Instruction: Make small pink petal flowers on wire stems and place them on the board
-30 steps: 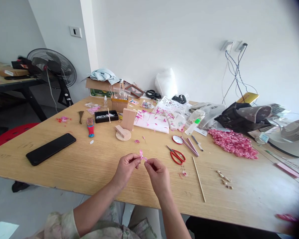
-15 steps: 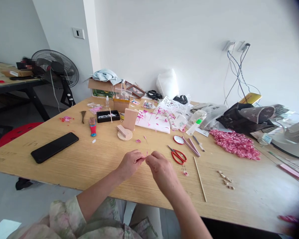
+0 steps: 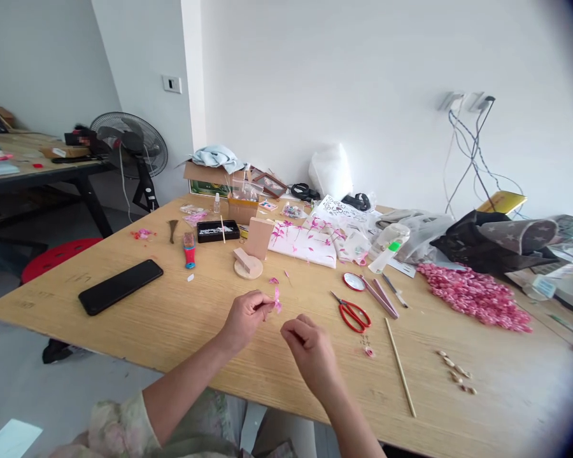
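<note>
My left hand (image 3: 246,318) pinches a small pink flower (image 3: 277,299) between thumb and fingertips, held above the wooden table. Just to its right is my right hand (image 3: 309,346), with fingers curled and pressed together; whatever lies between them, if anything, is too small to make out. The two hands are a little apart. Beyond them lie a pink petal piece (image 3: 274,280) and a thin pink-tipped stem (image 3: 288,278). Red-handled scissors (image 3: 353,313) rest open to the right of my hands, and a small pink-rimmed ring-like piece (image 3: 368,351) lies below them.
A round wooden base with a block (image 3: 249,267) stands ahead, beside a white pad (image 3: 305,251) bearing pink flowers. Rightward are tweezers (image 3: 381,298), a wooden stick (image 3: 400,369) and a pink bead-like heap (image 3: 477,299). A black phone (image 3: 121,287) lies left.
My hands have parted: the right has drawn back to the right and down, while the left keeps the flower, which now shows clearly. The camera view has shifted slightly.
</note>
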Demonstrator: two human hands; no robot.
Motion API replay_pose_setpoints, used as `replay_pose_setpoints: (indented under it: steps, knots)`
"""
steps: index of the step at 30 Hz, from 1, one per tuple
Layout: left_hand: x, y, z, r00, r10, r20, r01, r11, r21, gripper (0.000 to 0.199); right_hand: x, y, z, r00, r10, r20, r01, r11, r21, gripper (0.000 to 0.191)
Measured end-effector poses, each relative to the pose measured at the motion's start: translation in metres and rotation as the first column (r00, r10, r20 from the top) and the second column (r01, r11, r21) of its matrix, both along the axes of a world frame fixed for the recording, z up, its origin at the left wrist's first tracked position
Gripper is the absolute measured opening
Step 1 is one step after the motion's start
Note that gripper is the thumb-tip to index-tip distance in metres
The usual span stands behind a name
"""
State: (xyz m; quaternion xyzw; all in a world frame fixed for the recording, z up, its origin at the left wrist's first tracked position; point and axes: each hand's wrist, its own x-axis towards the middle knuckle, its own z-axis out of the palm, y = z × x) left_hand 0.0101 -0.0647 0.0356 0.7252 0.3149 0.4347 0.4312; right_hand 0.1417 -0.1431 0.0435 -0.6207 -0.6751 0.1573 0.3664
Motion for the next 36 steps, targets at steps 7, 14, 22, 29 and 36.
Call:
replay_pose_setpoints:
  steps: [7,14,22,29,36]
  knots:
    - [0.009,0.003,-0.006,0.981,0.054,-0.188,-0.003,0.966,0.260,0.021,-0.016,-0.007,0.015,0.920,-0.016,0.392,0.030,0.999,-0.028,0.024]
    - [0.010,-0.008,0.002,0.883,-0.354,-0.307,0.442,0.848,0.291,0.021,0.026,0.020,0.052,0.922,0.096,0.376,-0.089,0.995,-0.036,0.023]
    - [0.004,0.006,0.002,0.994,0.034,-0.106,-0.014,0.983,0.183,0.017,0.002,0.005,-0.001,0.984,0.026,0.179,-0.029,0.999,0.015,0.022]
    - [0.011,-0.002,-0.001,0.901,-0.299,-0.315,0.387,0.882,0.268,0.021,0.019,0.019,0.057,0.911,0.150,0.384,-0.146,0.989,-0.039,0.024]
    - [-0.003,-0.006,0.008,0.996,-0.085,0.003,0.084,0.991,0.100,0.017,0.027,0.025,-0.009,0.944,0.074,-0.320,-0.098,0.993,-0.060,0.013]
